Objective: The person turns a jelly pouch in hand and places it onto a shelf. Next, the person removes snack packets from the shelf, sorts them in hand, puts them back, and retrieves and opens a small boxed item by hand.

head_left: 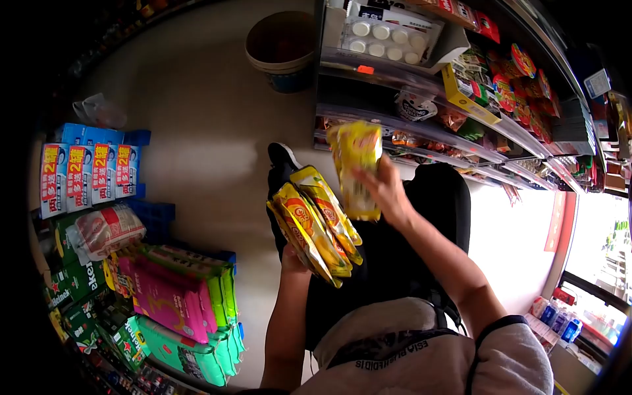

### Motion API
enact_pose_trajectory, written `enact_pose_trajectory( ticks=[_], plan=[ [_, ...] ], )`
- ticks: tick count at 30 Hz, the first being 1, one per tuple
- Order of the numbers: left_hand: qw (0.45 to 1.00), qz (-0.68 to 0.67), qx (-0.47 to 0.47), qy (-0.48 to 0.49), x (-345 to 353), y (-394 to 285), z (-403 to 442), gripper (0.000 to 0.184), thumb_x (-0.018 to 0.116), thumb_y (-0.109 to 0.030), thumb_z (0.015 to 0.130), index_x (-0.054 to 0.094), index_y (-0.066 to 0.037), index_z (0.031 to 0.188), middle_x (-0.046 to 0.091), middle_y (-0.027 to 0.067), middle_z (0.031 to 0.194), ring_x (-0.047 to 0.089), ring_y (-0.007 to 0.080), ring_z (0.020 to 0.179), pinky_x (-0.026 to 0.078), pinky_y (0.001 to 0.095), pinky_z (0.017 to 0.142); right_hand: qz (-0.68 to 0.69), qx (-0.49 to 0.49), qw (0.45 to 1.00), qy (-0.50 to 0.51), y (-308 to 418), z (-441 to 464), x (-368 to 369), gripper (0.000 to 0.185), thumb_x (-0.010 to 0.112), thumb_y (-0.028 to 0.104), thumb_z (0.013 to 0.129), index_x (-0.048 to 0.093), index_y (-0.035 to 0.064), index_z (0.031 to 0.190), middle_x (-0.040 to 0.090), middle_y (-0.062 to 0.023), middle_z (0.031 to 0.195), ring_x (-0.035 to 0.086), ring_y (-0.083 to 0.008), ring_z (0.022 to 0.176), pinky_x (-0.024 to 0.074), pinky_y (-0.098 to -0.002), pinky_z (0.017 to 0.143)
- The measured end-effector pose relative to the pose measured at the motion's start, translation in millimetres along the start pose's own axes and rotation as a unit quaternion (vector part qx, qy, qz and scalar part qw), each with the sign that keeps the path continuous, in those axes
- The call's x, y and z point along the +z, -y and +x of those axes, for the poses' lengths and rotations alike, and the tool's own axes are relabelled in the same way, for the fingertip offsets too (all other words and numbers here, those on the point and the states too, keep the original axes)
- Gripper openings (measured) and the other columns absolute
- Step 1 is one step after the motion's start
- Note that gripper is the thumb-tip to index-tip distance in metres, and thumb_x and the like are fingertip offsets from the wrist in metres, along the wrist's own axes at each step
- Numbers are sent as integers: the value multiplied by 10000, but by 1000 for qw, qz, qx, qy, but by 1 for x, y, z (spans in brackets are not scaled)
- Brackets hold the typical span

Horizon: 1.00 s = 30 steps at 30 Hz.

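Observation:
Several yellow snack packets [313,227] with red-orange logos lie fanned out over my left hand [293,260], which grips them from below; most of its fingers are hidden behind the packets. Another yellow packet or small bundle [357,178] is upright in my right hand [382,187], the fingers closed around its right edge. This one is held higher, a little apart from the packets on the left and close to the shelf front. Below both hands are my dark-clothed legs [441,204] and one dark shoe [283,157].
Shelves [395,82] of packaged goods fill the upper right. A bucket [280,66] stands on the floor beside them. At the left are stacked drink cartons [89,174], a plastic-wrapped pack [108,230], and pink [164,296] and green bags [184,349]. Bottles [559,322] stand at the right.

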<state>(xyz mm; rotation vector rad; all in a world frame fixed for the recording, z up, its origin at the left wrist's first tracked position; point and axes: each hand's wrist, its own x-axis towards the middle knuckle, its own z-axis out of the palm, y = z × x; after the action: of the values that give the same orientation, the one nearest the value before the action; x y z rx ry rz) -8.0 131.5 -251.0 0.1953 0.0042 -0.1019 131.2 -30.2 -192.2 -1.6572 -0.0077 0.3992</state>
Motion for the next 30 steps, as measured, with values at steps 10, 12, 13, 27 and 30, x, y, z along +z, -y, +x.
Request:
enact_pose_trajectory(
  ticks=[10,12,13,27,30],
  plan=[
    [997,51,-50,-3,8,10,-2,690,656,-388,780,381,-73,1329,481,76,1288,501,225,1148,428,384,959,-195,-46,975,92,-5,-80,15,466,286,398,974,435,-22,1115,482,-241,981,427,-368,955,335,-421,900],
    [997,63,-45,5,10,10,-1,690,665,-385,766,395,-78,1323,488,77,1280,505,229,1143,429,395,958,-273,-97,956,44,-6,-80,20,471,286,395,975,445,-25,1116,479,-236,1003,422,-363,966,323,-419,912],
    [997,64,-37,2,13,8,0,690,668,-382,762,399,-79,1320,490,78,1278,507,230,1142,430,397,957,-310,-122,943,21,-5,-80,22,473,286,394,975,450,-26,1117,477,-234,1013,419,-360,971,317,-418,918],
    [989,-121,-82,-10,42,-5,6,876,685,-508,714,272,-179,1413,265,121,1441,297,337,1303,216,538,1075,381,18,901,-206,32,151,2,255,485,162,901,495,121,1153,536,-44,1080,519,-198,936,455,-407,833],
    [984,-149,-93,-32,48,-10,8,905,700,-495,712,240,-171,1421,260,117,1442,282,338,1312,210,547,1076,456,-122,860,-194,9,196,-3,302,467,283,897,493,136,1160,537,-59,1111,528,-240,994,452,-455,879]
  ],
)
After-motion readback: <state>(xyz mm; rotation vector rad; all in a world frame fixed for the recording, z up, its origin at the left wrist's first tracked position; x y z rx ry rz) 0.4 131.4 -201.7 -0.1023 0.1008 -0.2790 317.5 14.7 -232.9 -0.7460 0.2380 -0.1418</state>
